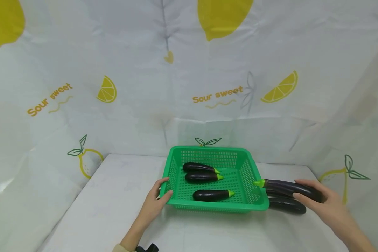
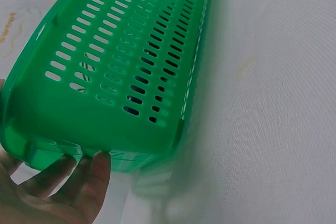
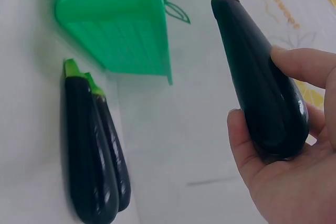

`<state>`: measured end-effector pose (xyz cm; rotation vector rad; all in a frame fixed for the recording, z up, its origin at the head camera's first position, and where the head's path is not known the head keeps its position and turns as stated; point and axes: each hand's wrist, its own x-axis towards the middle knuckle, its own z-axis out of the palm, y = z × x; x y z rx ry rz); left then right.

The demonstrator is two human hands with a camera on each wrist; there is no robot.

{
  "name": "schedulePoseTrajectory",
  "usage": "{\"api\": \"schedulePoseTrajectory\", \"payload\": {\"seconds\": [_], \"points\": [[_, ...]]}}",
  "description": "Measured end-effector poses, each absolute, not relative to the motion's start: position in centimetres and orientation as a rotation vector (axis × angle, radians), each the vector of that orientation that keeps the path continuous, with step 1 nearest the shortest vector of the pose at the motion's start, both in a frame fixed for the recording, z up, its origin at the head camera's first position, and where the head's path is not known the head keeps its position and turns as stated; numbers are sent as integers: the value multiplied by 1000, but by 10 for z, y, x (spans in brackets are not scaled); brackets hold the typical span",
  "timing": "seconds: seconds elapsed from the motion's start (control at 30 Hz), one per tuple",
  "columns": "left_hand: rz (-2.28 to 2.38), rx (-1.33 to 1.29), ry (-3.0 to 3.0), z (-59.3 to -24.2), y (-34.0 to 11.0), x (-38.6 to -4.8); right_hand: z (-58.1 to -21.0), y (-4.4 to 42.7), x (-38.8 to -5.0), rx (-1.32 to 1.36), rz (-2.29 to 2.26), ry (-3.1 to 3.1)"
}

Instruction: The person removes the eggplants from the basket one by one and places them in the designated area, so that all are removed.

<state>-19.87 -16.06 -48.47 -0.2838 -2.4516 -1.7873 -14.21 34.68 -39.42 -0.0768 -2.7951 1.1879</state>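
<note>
The held eggplant [image 3: 257,85] is in the right hand [image 1: 330,203], raised above the counter [image 1: 113,217] to the right of the basket. Its green stem points left toward the basket; in the head view the stem tip overlaps the right rim.

State of the hands:
The right hand is partly closed around the blunt end of the eggplant, with the thumb on one side and fingers on the other. The left hand [image 1: 152,203] grips the near-left corner of the green basket [image 1: 220,207], its fingers against the outer side of the wall.

The basket is rectangular, with slotted walls. It contains three eggplants: a rear eggplant [image 1: 198,167], a middle eggplant [image 1: 201,177] lying just beside it, and a front eggplant [image 1: 210,195] set apart near the front wall. All three stems point right.

Loose eggplants [image 1: 288,206] lie side by side on the counter, right of the basket and below the held one; their exact number cannot be told.

A white backdrop [image 1: 138,122] with lemon prints and "Sour sweet" lettering surrounds the counter.
</note>
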Motion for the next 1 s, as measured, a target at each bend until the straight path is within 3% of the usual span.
{"api": "schedulePoseTrajectory", "payload": {"seconds": [1.0], "points": [[-1794,-276,-2451,-483,-160,-198,-444,397,-140,-406,1161,-3036]]}}
